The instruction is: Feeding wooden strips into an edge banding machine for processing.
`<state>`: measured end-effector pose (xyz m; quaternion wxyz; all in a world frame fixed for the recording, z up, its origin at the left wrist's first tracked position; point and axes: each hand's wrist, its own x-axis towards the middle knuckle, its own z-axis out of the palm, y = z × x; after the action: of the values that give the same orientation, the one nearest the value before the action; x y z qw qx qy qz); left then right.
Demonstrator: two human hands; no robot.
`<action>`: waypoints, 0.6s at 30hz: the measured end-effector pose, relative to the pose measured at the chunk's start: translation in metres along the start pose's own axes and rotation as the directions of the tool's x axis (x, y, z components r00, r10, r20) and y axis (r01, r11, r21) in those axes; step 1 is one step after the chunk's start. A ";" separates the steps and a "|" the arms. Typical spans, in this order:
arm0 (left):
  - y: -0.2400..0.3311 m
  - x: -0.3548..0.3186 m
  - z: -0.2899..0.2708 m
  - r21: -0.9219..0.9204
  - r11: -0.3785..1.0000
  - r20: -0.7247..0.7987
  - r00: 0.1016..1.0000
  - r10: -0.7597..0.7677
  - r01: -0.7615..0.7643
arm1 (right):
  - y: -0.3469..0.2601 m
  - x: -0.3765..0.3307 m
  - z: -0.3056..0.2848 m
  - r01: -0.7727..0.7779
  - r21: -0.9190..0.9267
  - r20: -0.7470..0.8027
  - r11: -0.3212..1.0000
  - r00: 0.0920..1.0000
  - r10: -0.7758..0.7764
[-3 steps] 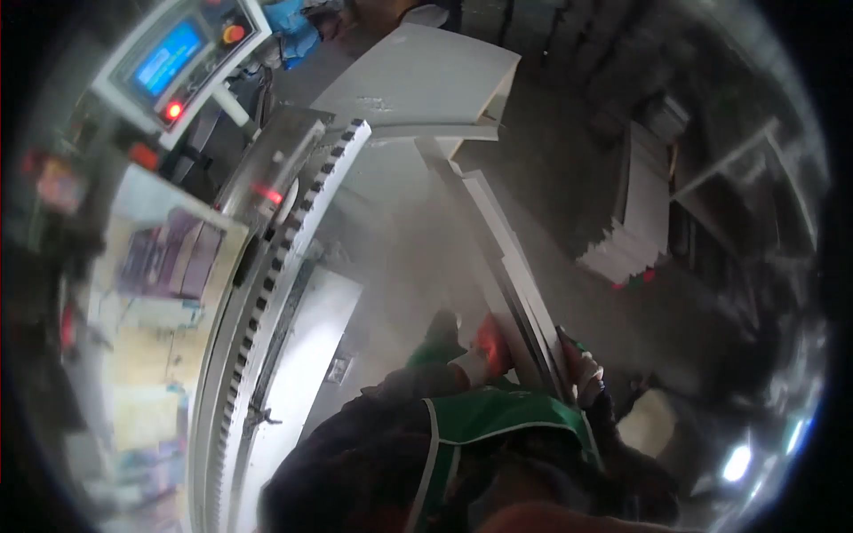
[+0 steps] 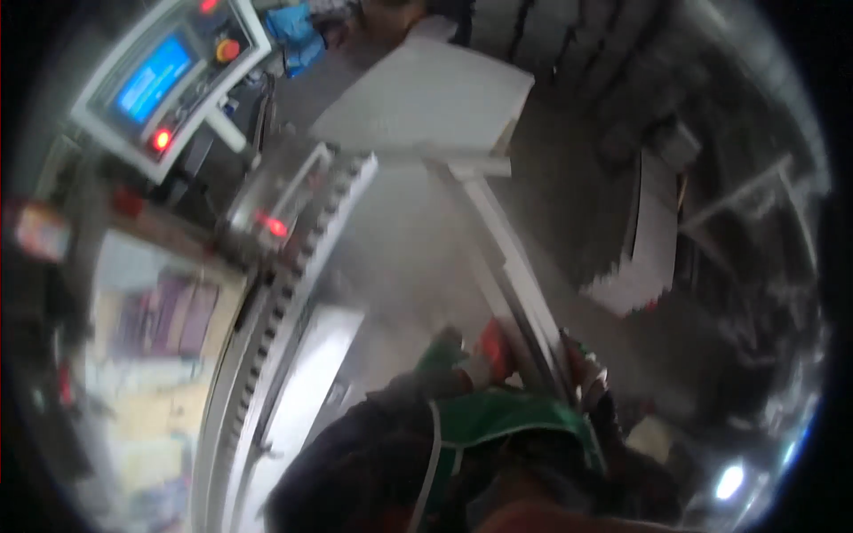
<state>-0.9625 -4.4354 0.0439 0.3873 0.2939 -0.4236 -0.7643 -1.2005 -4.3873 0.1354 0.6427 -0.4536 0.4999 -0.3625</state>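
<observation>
As boards (image 2: 522,280) slant, right grip (image 2: 585,369) touches alongside.

We see a long, narrow, whitish board (image 2: 531,293) with a grey inner side; we see a green cloth apron (image 2: 511,413) with white edging; we note a long toothed rail (image 2: 306,253), patterned in alternating black and white; beyond, we find a white-framed control box (image 2: 93,115) bearing a bright blue rectangular screen (image 2: 155,78), glowing red round light (image 2: 162,139) and orange-red round knob (image 2: 227,50).
</observation>
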 end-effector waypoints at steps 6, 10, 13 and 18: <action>0.040 0.142 -0.098 0.360 0.916 -0.094 0.970 0.225 -0.177 | -0.073 0.183 -0.021 -0.343 -0.520 -0.245 0.782 0.937 0.248; 0.151 0.226 -0.115 -0.320 0.944 -0.330 0.943 -0.034 -0.077 | -0.048 0.308 -0.105 -0.068 -0.795 -0.030 0.602 0.997 0.072; 0.130 0.289 -0.174 -0.703 0.673 -0.437 0.887 -0.151 -0.232 | -0.087 0.393 -0.121 -0.141 -0.554 -0.006 0.821 0.986 0.166; 0.125 0.408 -0.233 -0.451 0.773 -0.825 0.540 -0.169 -0.446 | -0.142 0.606 -0.126 -0.086 -0.696 0.181 0.713 0.940 0.289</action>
<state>-0.9534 -4.9186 -0.0052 0.6763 0.4381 0.0618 -0.5889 -1.1811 -5.0186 0.0679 0.5295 -0.6487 0.5462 -0.0201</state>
